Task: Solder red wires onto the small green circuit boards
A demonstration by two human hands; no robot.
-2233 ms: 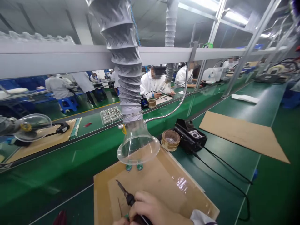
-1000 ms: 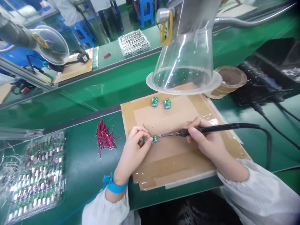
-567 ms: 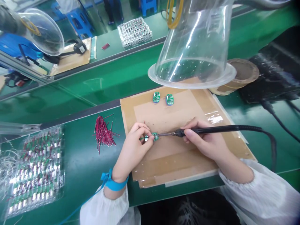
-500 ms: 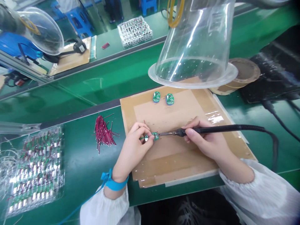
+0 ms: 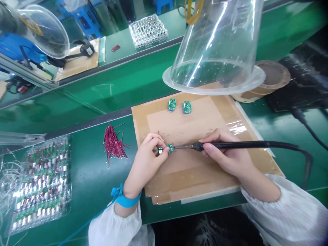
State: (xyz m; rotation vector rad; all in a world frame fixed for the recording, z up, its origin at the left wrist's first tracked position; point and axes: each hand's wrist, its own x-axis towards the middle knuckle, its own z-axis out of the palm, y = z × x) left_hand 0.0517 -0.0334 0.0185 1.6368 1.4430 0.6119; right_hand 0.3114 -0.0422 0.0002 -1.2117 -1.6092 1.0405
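My left hand (image 5: 151, 155), with a blue strap at the wrist, pinches a small green circuit board (image 5: 170, 148) on the brown cardboard mat (image 5: 189, 184). A short red wire end sticks up by its fingers. My right hand (image 5: 225, 153) is wrapped round a black soldering iron (image 5: 230, 145), whose metal tip points left and meets or nearly meets the board's right side. Farther back on the mat lie two more green boards, one on the left (image 5: 172, 105) and one on the right (image 5: 187, 107).
Red wires (image 5: 114, 141) lie in a heap left of the mat. A clear tray of parts (image 5: 42, 181) is at far left. Above the mat's back hangs a transparent funnel hood (image 5: 212, 68). A round brown container (image 5: 271, 77) stands back right.
The view has shifted slightly, so the hood and the iron's cable appear a little farther right. Both hands keep their grips, and the iron's tip stays at the board.
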